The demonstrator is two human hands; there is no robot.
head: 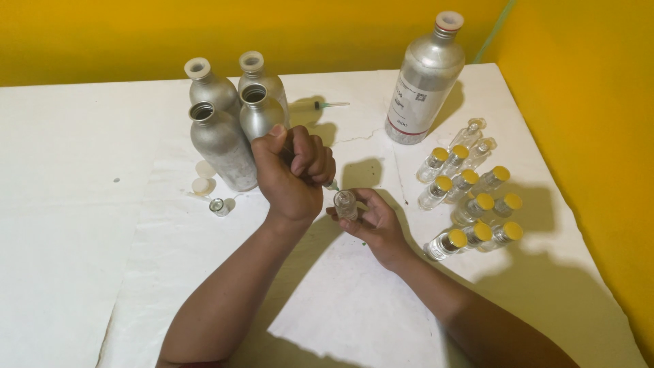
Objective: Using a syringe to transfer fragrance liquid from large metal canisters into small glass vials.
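Note:
My left hand [293, 170] is closed in a fist around a syringe, of which only the tip [332, 184] shows, green-hubbed and pointing down to the right. That tip sits at the mouth of a small clear glass vial [345, 203]. My right hand [375, 225] holds this uncapped vial upright between thumb and fingers, just above the white paper [204, 272] covering the table. The syringe barrel is hidden inside my fist.
Three small aluminium bottles [219, 140] stand behind my left hand, a larger labelled one [424, 78] at the back right. Several yellow-capped vials [470, 204] cluster at the right, two uncapped ones [475, 140] behind. A second syringe [327, 105], white caps [201, 177] and a small vial [219, 206] lie nearby.

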